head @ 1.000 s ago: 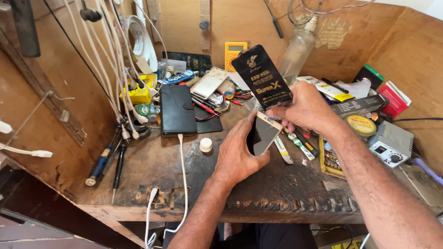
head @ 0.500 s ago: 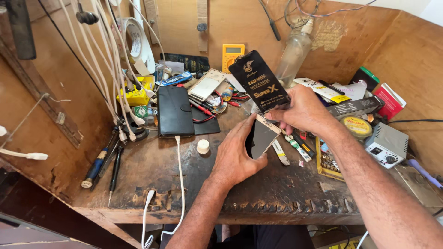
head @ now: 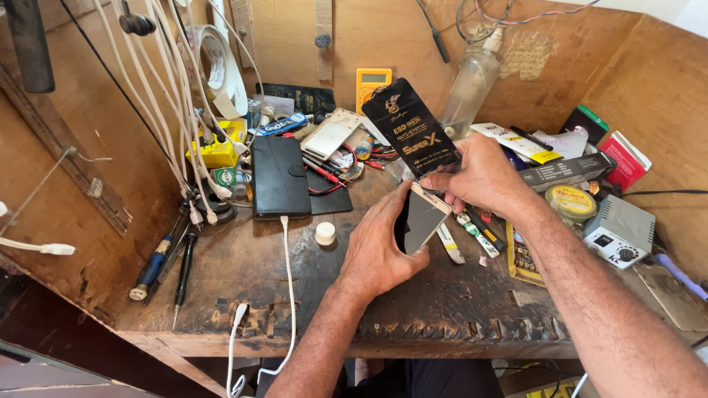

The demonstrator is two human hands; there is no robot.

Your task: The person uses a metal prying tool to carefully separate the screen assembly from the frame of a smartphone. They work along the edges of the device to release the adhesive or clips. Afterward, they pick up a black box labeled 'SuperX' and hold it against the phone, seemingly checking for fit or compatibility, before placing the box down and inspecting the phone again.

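Your left hand (head: 380, 247) is wrapped around a phone (head: 419, 220), fingers curled behind it and the thumb along its near edge, holding it tilted above the middle of the wooden bench (head: 295, 295) with its dark screen facing you. Your right hand (head: 479, 177) is closed at the phone's top corner, fingertips pinching there, and it also holds a black packet (head: 409, 133) that stands up from between the fingers, leaning back toward the wall. Just under the phone, on the bench, lie a few thin tools (head: 461, 236). To the left, a black wallet case (head: 279, 177) lies flat, with a white cable (head: 289, 280) running from its near edge to the front of the bench, and a small white cap (head: 325, 233) just beside that cable. Near the back wall stand a yellow meter (head: 373, 79) and a clear bottle (head: 472, 85). To your right sit a round tin (head: 570, 201) and a grey box with a knob (head: 621, 231). White cables (head: 166, 96) hang down at the left.
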